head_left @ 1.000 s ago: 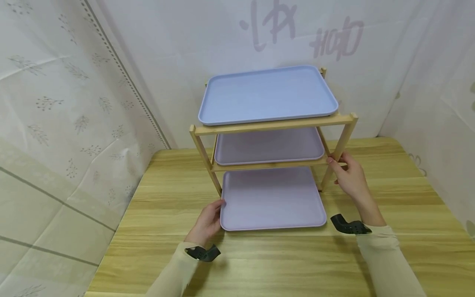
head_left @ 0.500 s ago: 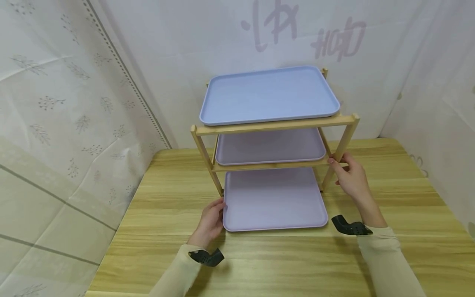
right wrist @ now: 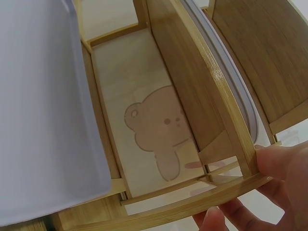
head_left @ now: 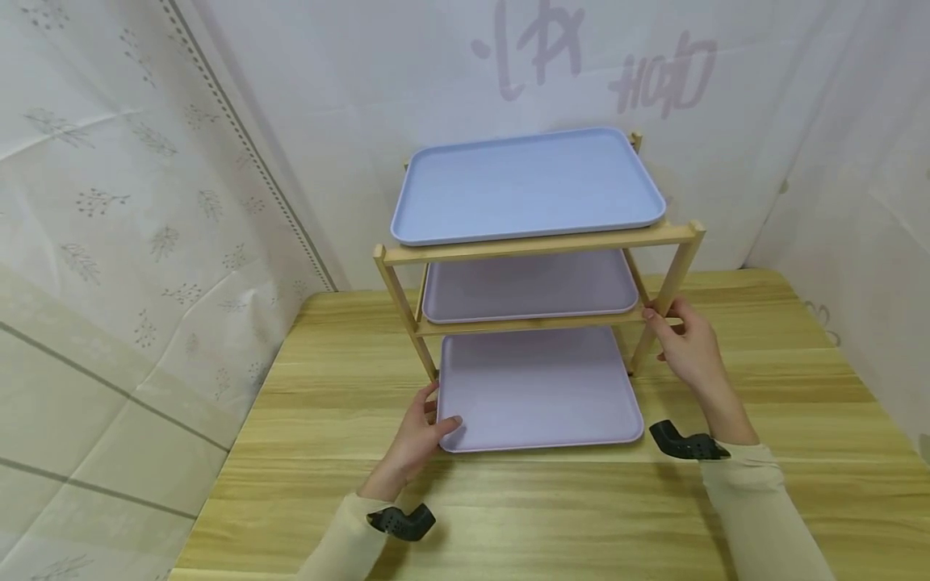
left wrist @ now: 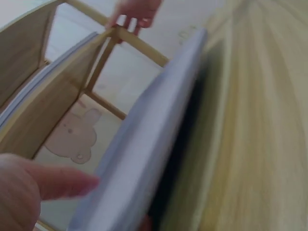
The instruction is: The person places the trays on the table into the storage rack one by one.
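Observation:
A three-tier wooden rack (head_left: 538,245) stands on the table. The lilac bottom tray (head_left: 541,395) juts out from under the lowest tier toward me. At this tray's near left corner is my left hand (head_left: 408,445), thumb over the rim and fingers along the outer left side, holding the edge. The left wrist view shows the thumb (left wrist: 67,182) above the tray's face and a fingertip below it. My right hand (head_left: 686,343) grips the rack's front right post at middle-shelf height; in the right wrist view its fingers wrap around the wooden joint.
A blue tray (head_left: 526,187) lies on the top tier, and another lilac tray (head_left: 530,284) on the middle one. Behind the wood-grain table (head_left: 552,516) hangs a white printed curtain (head_left: 327,121), with more cloth along both sides.
My left hand's thumb has swung from the tray's outer side to over its rim, and the fingers have spread. The bottom tray has shifted slightly right; my right hand keeps its grip on the rack.

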`<state>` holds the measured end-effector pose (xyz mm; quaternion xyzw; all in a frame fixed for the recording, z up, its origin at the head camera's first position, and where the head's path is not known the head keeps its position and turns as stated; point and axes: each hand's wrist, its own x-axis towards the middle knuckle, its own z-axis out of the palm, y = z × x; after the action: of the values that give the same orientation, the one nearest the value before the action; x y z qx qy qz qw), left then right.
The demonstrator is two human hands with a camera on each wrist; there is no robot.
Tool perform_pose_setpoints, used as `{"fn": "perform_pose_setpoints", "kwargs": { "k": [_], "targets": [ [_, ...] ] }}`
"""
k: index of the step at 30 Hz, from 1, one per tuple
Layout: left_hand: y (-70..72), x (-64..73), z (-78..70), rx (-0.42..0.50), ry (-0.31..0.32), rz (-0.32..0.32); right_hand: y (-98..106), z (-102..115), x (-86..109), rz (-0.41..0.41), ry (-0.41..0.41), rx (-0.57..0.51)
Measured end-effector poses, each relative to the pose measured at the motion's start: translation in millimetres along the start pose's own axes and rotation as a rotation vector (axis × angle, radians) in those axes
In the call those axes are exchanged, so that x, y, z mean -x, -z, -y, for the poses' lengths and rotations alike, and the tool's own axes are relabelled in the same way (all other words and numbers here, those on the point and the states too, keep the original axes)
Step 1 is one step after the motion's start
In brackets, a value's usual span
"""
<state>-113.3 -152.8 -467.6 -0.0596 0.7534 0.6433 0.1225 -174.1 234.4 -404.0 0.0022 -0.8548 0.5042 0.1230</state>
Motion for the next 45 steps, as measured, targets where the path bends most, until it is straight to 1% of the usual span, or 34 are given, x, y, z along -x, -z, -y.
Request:
{"fn": "perform_pose_setpoints", "kwargs": {
  "k": [3, 5, 8, 11, 16, 20, 22, 27, 30, 33, 35, 37, 41, 45],
  "targets": [
    [-0.2, 4.3, 1.6, -0.167, -0.071, -0.010, -0.3, 0.3, 0.3, 0.006, -0.001, -0.007],
    [-0.6, 6.7, 3.3, -0.258, -0.106, -0.015, -0.3, 0.5, 0.5, 0.010, -0.006, -0.008],
    [-2.2, 9.0, 5.6, -0.352, -0.162, -0.023, -0.2, 0.8, 0.8, 0.012, -0.014, -0.007],
    [-4.2, 11.1, 6.6, -0.428, -0.258, -0.034, -0.1, 1.1, 1.1, 0.014, -0.016, -0.005],
    [-6.4, 14.0, 9.4, -0.524, -0.400, -0.038, -0.1, 1.7, 1.6, 0.012, -0.011, -0.007],
    [-7.1, 15.4, 10.5, -0.592, -0.468, -0.040, 0.1, 2.1, 1.7, 0.011, -0.016, -0.014],
    [-7.2, 16.3, 10.3, -0.636, -0.485, -0.053, 0.4, 1.6, 1.4, 0.011, -0.019, -0.017],
    [-7.6, 18.2, 10.7, -0.764, -0.509, -0.116, 0.8, 0.4, 1.0, 0.008, -0.021, -0.019],
    [-8.4, 19.3, 10.9, -0.826, -0.537, -0.166, 0.6, 0.2, 0.8, 0.006, -0.021, -0.021],
    [-9.7, 19.9, 11.6, -0.884, -0.591, -0.232, 0.4, 0.3, 0.6, 0.006, -0.021, -0.024],
    [-10.4, 19.8, 11.8, -0.907, -0.640, -0.273, 0.2, 0.2, 0.4, 0.007, -0.022, -0.027],
    [-10.8, 18.8, 12.3, -0.929, -0.697, -0.298, 0.0, 0.0, 0.2, 0.007, -0.024, -0.029],
    [-10.7, 17.0, 12.5, -0.956, -0.776, -0.295, -0.2, -0.8, -0.4, 0.006, -0.027, -0.029],
    [-11.0, 16.9, 11.8, -1.028, -0.813, -0.288, -0.3, -1.6, -0.9, 0.006, -0.025, -0.028]
  ]
}}
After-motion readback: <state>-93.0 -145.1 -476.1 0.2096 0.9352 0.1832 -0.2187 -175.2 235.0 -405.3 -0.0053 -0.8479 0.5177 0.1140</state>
